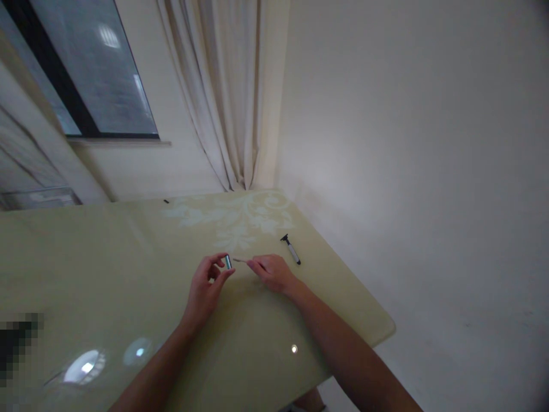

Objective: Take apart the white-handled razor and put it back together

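Note:
Between the thumb and fingertips of my left hand [209,280] is a small razor cartridge [229,262], dark-edged with a pale bluish strip, held upright above the table. My right hand [271,271] is closed around a thin stick [240,260], which points left at the cartridge. A small gap shows between the stick's tip and the cartridge. Whether the tip has bristles is too small to tell. Beyond my right hand, a razor [292,252] with a grey-and-black handle lies on the table, its head pointing away from me.
The glossy pale-green table [128,269] has a white floral pattern near its far edge. A small dark piece [166,201] lies at the back. A wall [407,171] runs along the right side, with curtains [227,86] and a window [107,74] behind.

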`<state>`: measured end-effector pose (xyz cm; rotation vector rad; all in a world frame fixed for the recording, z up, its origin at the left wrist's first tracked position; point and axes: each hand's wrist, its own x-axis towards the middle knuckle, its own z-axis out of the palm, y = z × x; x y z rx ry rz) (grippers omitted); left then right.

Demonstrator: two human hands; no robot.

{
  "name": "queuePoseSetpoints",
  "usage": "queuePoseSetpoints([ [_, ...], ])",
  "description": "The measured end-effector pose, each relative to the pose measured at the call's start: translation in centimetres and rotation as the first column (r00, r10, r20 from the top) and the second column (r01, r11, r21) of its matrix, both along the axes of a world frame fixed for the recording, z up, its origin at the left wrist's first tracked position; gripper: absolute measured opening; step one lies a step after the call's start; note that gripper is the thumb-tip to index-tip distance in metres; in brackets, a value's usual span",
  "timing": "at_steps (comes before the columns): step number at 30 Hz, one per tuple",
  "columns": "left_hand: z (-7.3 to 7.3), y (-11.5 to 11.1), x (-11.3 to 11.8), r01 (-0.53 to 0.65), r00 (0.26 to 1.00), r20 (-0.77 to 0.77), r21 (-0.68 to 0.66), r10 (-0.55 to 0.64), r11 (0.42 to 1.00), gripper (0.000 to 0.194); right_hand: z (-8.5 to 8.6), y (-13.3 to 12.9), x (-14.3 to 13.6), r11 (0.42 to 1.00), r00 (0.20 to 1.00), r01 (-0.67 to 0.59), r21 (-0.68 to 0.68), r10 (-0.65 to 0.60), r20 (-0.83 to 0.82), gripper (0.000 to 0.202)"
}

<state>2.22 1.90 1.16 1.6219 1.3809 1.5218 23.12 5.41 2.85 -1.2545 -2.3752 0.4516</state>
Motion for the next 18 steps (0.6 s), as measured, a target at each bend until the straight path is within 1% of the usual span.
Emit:
queuePoseSetpoints([
  [4,0.02,0.03,-0.06,-0.007,1.0,-0.003,-0.004,0.007,1.0,0.041,0.17,-0.19,-0.08,0.998,0.998,-0.068,-0.001,0.068,0.005,0.052],
  [8,0.12,0.03,-0.06,-0.018,1.0,-0.011,0.011,0.018,1.0,0.042,0.35,-0.14,0.06,1.0,1.0,0.003,-0.009,-0.002,0.02,0.052],
  [9,0.13,0.03,-0.05,-0.016,1.0,-0.012,0.01,0.016,1.0,0.041,0.38,-0.14,0.1,1.0,1.0,0.003,-0.009,-0.003,0.016,0.052],
  [13,0.07,-0.03,0.01,-0.01,1.0,-0.016,0.007,0.011,1.0,0.04,0.35,-0.24,0.05,0.996,0.996,-0.084,0.01,0.084,-0.004,0.052],
  [14,0.04,-0.03,0.01,-0.01,1.0,-0.014,0.012,0.01,1.0,0.04,0.33,-0.22,0.06,0.996,0.996,-0.089,0.016,0.089,-0.004,0.051],
  [18,-0.07,0.0,-0.05,-0.007,1.0,-0.012,0.029,0.007,1.0,0.039,0.34,0.0,0.34,1.0,1.0,-0.006,0.021,0.006,-0.001,0.052],
])
